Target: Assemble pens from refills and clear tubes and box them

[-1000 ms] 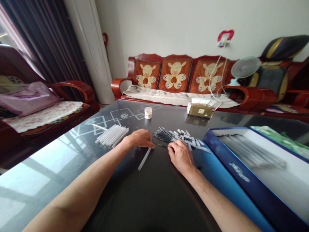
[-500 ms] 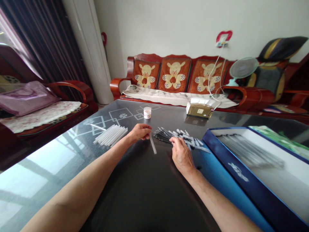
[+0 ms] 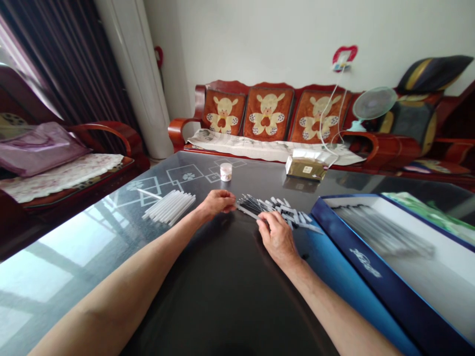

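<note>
Black glass tabletop (image 3: 226, 301) printed with white diamonds lies under a person's two bare forearms, which reach forward and inward from the lower corners of the head-worn view. The left hand (image 3: 218, 203) rests palm down, knuckles raised and fingers curled to the right, just beside the dark tips of a loose pile of slim black-and-white pens (image 3: 272, 210); whether it holds anything cannot be told. The right hand (image 3: 276, 238) arches over the pile's near edge, wrist lifted and fingers (image 3: 262, 222) bent narrowly down against it; any grip on a pen is hidden. Left of the hands lies a neat row of white plastic tubes (image 3: 168, 207). Beyond them stand a small white round jar (image 3: 225, 171) and a gold-brown packet (image 3: 306, 168). To the right, an open dark-blue box with a white lining (image 3: 326, 212) holds blurred rows of grey pens (image 3: 382, 235). Behind the table stands a red wooden sofa (image 3: 185, 129) with orange bear-patterned cushions (image 3: 267, 114), and a small pale electric fan (image 3: 373, 104) stands at its far end.
</note>
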{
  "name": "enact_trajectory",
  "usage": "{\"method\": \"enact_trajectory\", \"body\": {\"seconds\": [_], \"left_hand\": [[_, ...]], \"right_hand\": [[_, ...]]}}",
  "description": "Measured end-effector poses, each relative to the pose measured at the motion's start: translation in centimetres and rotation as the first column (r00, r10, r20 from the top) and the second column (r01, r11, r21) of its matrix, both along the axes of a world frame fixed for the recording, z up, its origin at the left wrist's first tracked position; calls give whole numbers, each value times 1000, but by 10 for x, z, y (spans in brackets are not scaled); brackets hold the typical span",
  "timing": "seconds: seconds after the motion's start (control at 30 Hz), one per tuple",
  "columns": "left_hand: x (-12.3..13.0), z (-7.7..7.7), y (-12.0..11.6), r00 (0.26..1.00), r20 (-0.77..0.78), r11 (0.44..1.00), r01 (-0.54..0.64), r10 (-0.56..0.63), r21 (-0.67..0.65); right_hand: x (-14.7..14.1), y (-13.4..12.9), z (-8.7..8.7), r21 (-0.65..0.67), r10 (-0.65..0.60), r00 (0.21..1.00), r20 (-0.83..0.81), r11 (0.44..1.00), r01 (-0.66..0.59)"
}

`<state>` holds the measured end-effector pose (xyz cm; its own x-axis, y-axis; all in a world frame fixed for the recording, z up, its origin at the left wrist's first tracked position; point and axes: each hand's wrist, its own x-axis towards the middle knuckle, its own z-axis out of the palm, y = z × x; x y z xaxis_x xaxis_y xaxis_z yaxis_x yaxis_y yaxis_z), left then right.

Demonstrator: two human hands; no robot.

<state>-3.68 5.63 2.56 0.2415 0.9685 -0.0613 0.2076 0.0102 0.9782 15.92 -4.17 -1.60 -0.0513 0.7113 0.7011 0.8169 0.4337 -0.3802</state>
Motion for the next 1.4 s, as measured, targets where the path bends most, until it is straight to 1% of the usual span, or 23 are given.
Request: {"method": "enact_trajectory", "body": {"seconds": [0.03, 0.07, 0.1, 0.13, 0.17, 0.2, 0.23, 0.27, 0.3, 0.33, 0.4, 0.53, 0.6, 0.7, 0.77, 0.87, 0.93, 1.07, 1.17, 1.3, 1.4], "left_hand": [[0, 0, -2, 997, -82, 989, 26, -14, 143], [0, 0, -5, 980, -196, 942, 96, -33, 321], [1, 1, -10, 941, -336, 841, 216, -43, 496], [4, 1, -14, 880, -474, 700, 365, -43, 614], [7, 1, -19, 813, -582, 566, 497, -39, 657], [11, 0, -24, 760, -649, 470, 588, -41, 658], [16, -1, -29, 720, -692, 409, 645, -44, 645], [20, -2, -33, 697, -716, 384, 673, -44, 632], [23, -3, -36, 685, -728, 380, 684, -41, 623], [26, -5, -38, 682, -731, 388, 682, -31, 620], [26, -9, -37, 699, -715, 419, 647, 9, 637], [17, -17, -25, 752, -650, 499, 523, 111, 691], [13, -21, -20, 766, -630, 530, 486, 124, 695], [13, -24, -18, 778, -619, 549, 472, 110, 690], [15, -25, -19, 781, -617, 546, 480, 91, 687], [17, -25, -22, 788, -614, 527, 501, 51, 686], [18, -25, -22, 789, -614, 521, 511, 30, 683], [17, -24, -23, 775, -631, 535, 520, 32, 666], [17, -23, -24, 763, -646, 531, 536, 28, 656], [18, -21, -27, 759, -651, 496, 565, 1, 659], [19, -20, -29, 766, -642, 461, 577, -20, 674]], "right_hand": [[1, 1, -1, -1, -11, 1000, 3, 1000, 11], [1, 1, -1, -5, -22, 1000, 5, 1000, 22], [1, 2, -2, -10, -29, 1000, 6, 1000, 29], [1, 2, -2, -15, -32, 999, 7, 999, 32], [2, 2, -3, -19, -32, 999, 7, 999, 32], [2, 2, -3, -22, -29, 1000, 6, 999, 29], [2, 2, -3, -23, -25, 1000, 4, 999, 25], [2, 2, -2, -23, -20, 1000, 1, 1000, 20], [2, 2, -2, -23, -13, 1000, -6, 1000, 13], [2, 2, -1, -25, -4, 1000, -16, 1000, 4], [2, 1, 1, -32, 21, 998, -55, 999, -22], [4, 1, 3, -15, 75, 986, -147, 997, -78], [4, 1, 2, 18, 83, 977, -199, 997, -81], [3, -2, 3, 28, 75, 952, -296, 997, -70], [2, -3, 5, 21, 94, 934, -346, 996, -92], [4, -4, 7, 41, 126, 924, -362, 992, -119], [4, -2, 7, 35, 111, 920, -375, 994, -106], [4, 0, 4, -27, 65, 881, -468, 996, -88], [4, 0, 1, -29, 64, 868, -492, 996, -90], [4, 0, 1, -33, 86, 857, -508, 992, -120], [3, 1, 3, -81, 86, 802, -591, 983, -165]]}}
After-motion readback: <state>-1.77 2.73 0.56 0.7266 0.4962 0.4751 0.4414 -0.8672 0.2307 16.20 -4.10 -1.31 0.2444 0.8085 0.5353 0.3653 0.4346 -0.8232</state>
